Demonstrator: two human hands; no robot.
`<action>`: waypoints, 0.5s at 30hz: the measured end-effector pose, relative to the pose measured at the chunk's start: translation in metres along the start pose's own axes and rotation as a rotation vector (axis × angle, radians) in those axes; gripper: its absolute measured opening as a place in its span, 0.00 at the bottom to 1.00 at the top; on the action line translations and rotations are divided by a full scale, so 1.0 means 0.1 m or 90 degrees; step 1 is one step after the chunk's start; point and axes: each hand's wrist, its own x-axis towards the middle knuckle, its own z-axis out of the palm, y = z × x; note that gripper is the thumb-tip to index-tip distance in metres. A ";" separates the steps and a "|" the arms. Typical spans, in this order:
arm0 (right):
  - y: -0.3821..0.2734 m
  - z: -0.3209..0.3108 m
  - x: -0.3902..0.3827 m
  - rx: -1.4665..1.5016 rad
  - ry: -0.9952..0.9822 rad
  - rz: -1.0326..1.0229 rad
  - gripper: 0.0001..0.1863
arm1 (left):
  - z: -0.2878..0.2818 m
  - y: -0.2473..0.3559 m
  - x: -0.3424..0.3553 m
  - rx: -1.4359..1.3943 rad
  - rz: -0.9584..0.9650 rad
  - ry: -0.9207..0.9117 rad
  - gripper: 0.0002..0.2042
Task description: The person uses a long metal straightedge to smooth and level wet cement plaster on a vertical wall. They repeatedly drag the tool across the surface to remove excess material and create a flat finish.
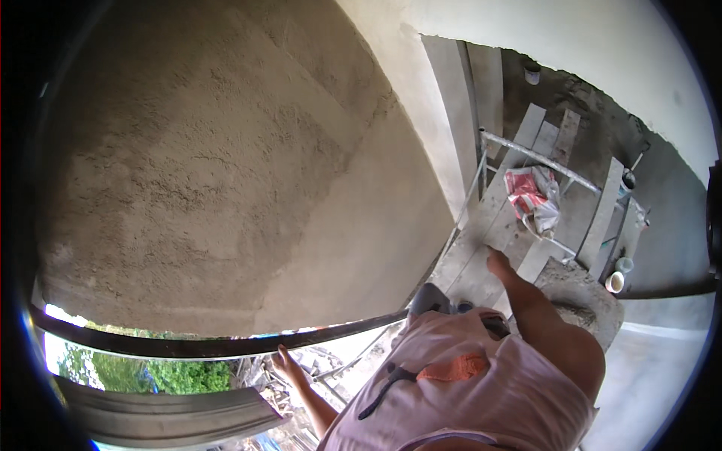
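Note:
A long dark bar (203, 347) runs along the lower edge of the plastered wall (226, 173). My left hand (286, 364) is at the bar's lower edge, with its fingertips on it. The wall's plaster is rough and dark on the left, smoother and paler toward the right. Over the scaffold planks (481, 267), my right hand (499, 261) is held out to the right of the bar. Nothing plainly shows in that hand, but its fingers are too small and blurred to read.
A metal scaffold rail (541, 159) crosses above the planks. On them lies a crumpled red and white sack (532, 197). A mortar-covered board (575, 293) is beside my right arm. Buckets (615, 282) stand at the right. Greenery (188, 376) and rubble show below the bar.

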 end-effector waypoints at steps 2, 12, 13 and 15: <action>-0.49 0.06 0.22 0.049 -0.069 -0.006 0.27 | -0.01 0.04 -0.02 0.013 0.003 -0.012 0.28; -3.22 0.48 0.92 0.117 -0.309 -0.344 0.27 | 0.27 0.63 -0.26 -0.024 -0.140 -0.012 0.40; -3.47 0.51 0.96 0.131 -0.331 -0.394 0.26 | 0.32 0.77 -0.32 -0.028 -0.146 -0.006 0.41; -3.87 0.57 1.00 0.132 -0.380 -0.496 0.26 | 0.44 0.79 -0.43 -0.116 -0.130 0.060 0.39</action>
